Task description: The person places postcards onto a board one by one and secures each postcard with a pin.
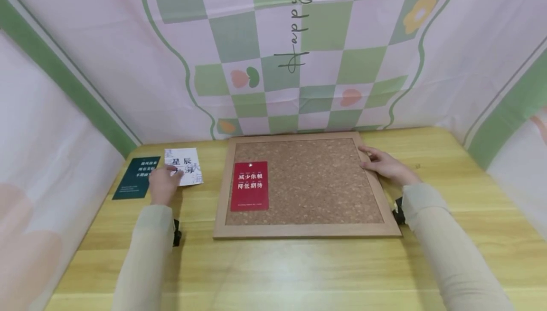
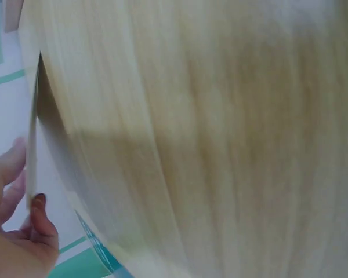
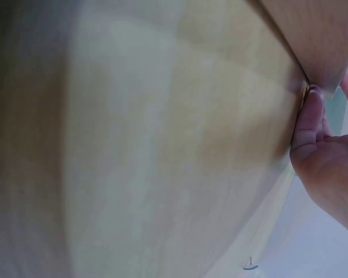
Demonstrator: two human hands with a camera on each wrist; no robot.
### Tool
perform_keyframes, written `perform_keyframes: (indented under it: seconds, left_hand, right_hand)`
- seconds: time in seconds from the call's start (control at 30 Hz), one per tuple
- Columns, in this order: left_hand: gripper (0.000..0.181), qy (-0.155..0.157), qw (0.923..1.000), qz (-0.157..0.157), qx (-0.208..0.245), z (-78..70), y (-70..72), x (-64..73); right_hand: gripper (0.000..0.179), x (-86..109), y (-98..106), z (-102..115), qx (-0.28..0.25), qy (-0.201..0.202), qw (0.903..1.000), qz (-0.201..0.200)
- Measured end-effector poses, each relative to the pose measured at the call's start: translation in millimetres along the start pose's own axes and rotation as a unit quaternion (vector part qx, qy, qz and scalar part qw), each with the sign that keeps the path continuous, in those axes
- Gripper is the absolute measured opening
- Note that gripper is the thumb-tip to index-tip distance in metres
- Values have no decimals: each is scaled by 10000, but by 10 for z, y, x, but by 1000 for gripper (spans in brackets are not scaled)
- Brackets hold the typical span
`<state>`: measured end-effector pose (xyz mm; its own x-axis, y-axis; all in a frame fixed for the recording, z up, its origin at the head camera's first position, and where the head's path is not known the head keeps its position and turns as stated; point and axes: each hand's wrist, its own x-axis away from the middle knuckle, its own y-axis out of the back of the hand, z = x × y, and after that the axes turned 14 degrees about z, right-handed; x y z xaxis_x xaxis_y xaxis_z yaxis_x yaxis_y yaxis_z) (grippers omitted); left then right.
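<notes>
The counter [image 1: 273, 273] has a light yellow wood-grain top, with bands running across the frame and a pale sheen at lower centre. Its back corner at upper right is rounded. A small dark mark shows on the surface right of centre. A cork board [image 1: 320, 183] with a light wooden frame lies flat on it in the middle of the frame, toward the back edge. A dark green card [image 1: 132, 183] with white print lies at left, near the side edge. Just beside it, a white card [image 1: 188, 164] is tilted up; whether it touches the surface is unclear.
</notes>
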<state>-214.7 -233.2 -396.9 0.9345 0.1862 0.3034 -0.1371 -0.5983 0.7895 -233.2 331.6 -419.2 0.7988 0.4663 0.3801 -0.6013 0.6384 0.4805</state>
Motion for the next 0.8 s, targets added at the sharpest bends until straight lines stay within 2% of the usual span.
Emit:
perform_keyframes:
  seconds: [0.17, 0.43, 0.53, 0.63, 0.8]
  left_hand:
    - [37, -99, 9972, -233, 697, -27, 0, 0]
    - [41, -432, 9875, -111, 1509, -139, -17, -33]
    - [41, -515, 9841, -146, 1695, -217, -24, -49]
    - [40, -648, 9841, -270, 1629, -291, -37, -67]
    - [40, -824, 9818, -235, 1696, -396, -83, -89]
  right_hand:
    - [66, 8, -6, 15, 61, -25, 10000, -10]
    - [67, 31, -16, 34, 98, -106, 9999, -14]
    - [67, 32, -18, 34, 103, -104, 9999, -20]
    - [67, 31, -15, 32, 128, -101, 9999, -37]
    - [67, 22, -10, 37, 133, -71, 9999, -57]
